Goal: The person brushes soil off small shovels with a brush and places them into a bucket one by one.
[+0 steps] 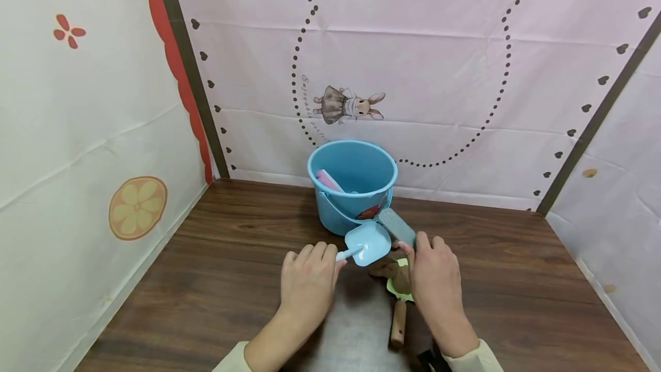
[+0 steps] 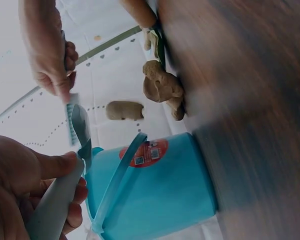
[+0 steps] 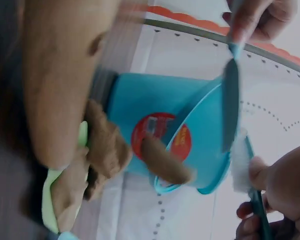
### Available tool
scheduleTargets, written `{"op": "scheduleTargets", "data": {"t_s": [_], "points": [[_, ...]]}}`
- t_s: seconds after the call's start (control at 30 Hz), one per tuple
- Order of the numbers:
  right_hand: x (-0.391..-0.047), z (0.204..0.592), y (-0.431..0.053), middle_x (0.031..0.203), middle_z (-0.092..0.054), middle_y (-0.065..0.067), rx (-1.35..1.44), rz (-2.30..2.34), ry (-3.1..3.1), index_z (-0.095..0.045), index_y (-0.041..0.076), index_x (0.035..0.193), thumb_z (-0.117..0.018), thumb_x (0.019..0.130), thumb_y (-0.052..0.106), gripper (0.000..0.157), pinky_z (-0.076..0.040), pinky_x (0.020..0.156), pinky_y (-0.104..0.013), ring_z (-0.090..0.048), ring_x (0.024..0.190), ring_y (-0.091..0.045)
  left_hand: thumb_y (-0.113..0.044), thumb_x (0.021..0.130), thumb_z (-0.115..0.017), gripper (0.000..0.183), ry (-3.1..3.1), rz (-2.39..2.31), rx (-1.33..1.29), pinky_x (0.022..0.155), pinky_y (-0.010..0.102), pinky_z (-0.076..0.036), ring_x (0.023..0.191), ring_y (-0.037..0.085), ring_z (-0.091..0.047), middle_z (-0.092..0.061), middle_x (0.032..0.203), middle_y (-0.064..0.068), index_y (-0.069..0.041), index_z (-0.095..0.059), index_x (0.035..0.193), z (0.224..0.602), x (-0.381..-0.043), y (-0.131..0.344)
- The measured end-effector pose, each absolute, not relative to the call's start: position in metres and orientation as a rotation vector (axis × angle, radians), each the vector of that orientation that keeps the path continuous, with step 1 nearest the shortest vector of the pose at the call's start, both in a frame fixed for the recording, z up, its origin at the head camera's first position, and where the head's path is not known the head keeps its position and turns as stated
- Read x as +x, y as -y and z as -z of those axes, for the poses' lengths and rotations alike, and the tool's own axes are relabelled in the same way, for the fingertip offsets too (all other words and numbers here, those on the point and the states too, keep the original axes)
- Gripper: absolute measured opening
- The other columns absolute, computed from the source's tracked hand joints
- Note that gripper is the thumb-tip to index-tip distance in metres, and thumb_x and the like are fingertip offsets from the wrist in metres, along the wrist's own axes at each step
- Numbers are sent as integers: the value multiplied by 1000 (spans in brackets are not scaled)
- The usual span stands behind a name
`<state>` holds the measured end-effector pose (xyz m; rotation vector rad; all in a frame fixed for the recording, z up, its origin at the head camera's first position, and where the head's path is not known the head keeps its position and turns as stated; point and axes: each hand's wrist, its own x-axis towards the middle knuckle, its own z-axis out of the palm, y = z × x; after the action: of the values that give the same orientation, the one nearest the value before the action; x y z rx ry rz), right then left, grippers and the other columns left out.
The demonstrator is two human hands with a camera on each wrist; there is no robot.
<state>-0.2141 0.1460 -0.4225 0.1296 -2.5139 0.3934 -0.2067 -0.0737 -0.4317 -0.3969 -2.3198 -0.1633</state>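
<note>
My left hand grips the handle of a light blue toy shovel, its scoop held up in front of the bucket. My right hand holds a brush with a dark green handle, its pale bristles close to the scoop. A brown lump of clay-like sand shows blurred in mid-air below the two tools. Under the right hand, a green shovel with a wooden handle lies on the table, brown sand on and beside its blade.
A light blue bucket with its handle down stands against the back wall; something pink is inside. The wooden table is enclosed by printed cloth walls. A black object shows near the right wrist.
</note>
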Motion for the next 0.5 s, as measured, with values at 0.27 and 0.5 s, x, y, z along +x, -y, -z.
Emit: {"op": "scheduleTargets", "data": {"t_s": [0.27,0.5], "points": [[-201,428,-124,67,-40,-5,447,-271,2432,-53,8,83,-70,90,40,38,-34,51,-32,-39,55,-21,-36,80,-86,32,2329,165,-409,55,34,-33,65,22,-57,-58,73,1,-13,-64,84,434,-208,73],[-210,431,-133,70,-45,-11,297,-162,2422,-60,6,88,-66,87,45,39,-39,54,-39,-44,60,-28,-36,80,-84,31,2288,139,-433,57,36,-33,64,22,-53,-55,72,1,-14,-63,83,434,-210,74]]}}
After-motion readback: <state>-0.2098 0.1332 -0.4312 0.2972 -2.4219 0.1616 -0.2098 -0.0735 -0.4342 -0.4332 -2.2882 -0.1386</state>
